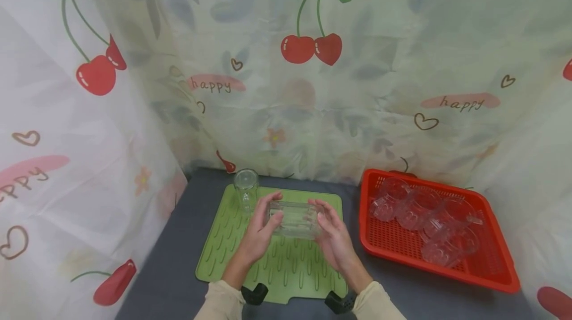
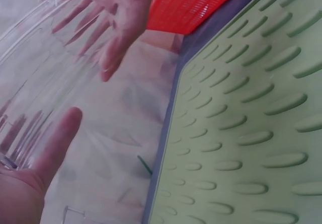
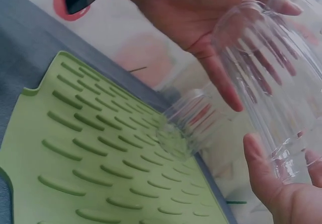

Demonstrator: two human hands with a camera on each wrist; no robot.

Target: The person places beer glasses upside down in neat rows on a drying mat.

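Above a green drying mat (image 1: 295,270), a clear, fluted glass cup (image 1: 292,219) lies sideways between my two hands. My left hand (image 1: 260,228) grips its left end, thumb at the front and fingers behind. At the opposite end my right hand (image 1: 332,235) holds it with thumb and fingers. In the left wrist view the left thumb (image 2: 60,141) lies along the glass wall. The right wrist view shows the fingers of the left hand (image 3: 191,17) through the clear side of the cup. A second clear glass (image 1: 247,188) stands at the mat's back left corner.
On the right of the dark grey table (image 1: 165,250) sits a red plastic basket (image 1: 368,240), holding several clear glass mugs (image 1: 420,205). Patterned curtains (image 1: 268,111) with cherries hang behind and on both sides.
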